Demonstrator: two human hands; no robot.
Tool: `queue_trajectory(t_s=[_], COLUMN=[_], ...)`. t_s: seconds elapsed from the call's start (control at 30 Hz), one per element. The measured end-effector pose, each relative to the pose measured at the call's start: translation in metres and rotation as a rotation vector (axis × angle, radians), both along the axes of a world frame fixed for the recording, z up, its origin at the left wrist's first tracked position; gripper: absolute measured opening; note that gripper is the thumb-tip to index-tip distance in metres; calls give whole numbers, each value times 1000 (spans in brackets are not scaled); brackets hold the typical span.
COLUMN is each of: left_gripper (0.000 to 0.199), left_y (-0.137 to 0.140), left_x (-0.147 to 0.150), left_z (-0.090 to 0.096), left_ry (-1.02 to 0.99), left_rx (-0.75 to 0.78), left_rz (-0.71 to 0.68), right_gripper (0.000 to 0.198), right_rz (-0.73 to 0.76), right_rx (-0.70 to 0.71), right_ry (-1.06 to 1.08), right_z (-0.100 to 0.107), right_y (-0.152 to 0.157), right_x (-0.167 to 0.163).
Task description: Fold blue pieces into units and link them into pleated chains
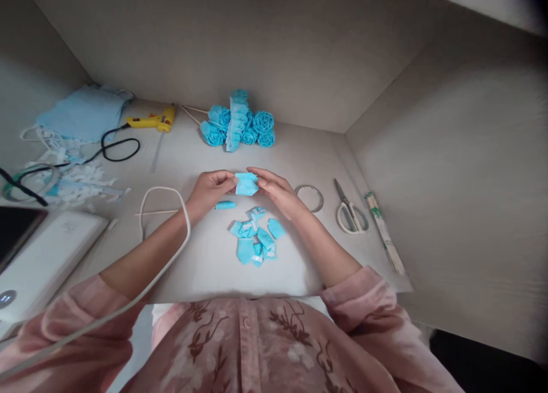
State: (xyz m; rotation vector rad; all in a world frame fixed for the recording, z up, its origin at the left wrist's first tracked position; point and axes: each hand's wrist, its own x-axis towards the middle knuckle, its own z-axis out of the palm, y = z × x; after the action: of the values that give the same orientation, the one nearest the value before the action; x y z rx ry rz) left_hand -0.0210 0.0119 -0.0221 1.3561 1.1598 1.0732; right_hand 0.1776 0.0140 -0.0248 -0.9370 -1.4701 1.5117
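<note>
1. I see blue piece (pixel 246 185) betw. both hands above table (pixel 192 273); folded tips point R, long axis unclear.
2. L hand (pixel 210 192) fingers pinch its L edge; R hand (pixel 279 192) fingers touch R edge, can't tell if clamped.
3. Thin, creased sheet; similar folded pcs (pixel 245 250) nearer me.
4. Ruffled roses (pixel 262 121) behind; white cable (pixel 189 227) crosses L forearm (pixel 149 256).

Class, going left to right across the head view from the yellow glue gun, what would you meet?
Yellow glue gun, left hand, blue piece, right hand, ring, white-handled scissors, stick bundle.
</note>
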Motion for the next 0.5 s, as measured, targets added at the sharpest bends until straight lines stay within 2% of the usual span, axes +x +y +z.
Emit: queue_trajectory(t_s=[0.17,0.5], left_gripper=[31,32], left_y=[0,0], left_x=[0,1], left_z=[2,-2], left_ry=[-49,-101], left_rx=[1,19], left_rz=[65,16], right_gripper=[47,47], right_rz=[-45,-93], right_rx=[-48,-71], right_ry=[40,84], right_z=[-6,-11], right_y=[2,4], right_x=[-4,-5])
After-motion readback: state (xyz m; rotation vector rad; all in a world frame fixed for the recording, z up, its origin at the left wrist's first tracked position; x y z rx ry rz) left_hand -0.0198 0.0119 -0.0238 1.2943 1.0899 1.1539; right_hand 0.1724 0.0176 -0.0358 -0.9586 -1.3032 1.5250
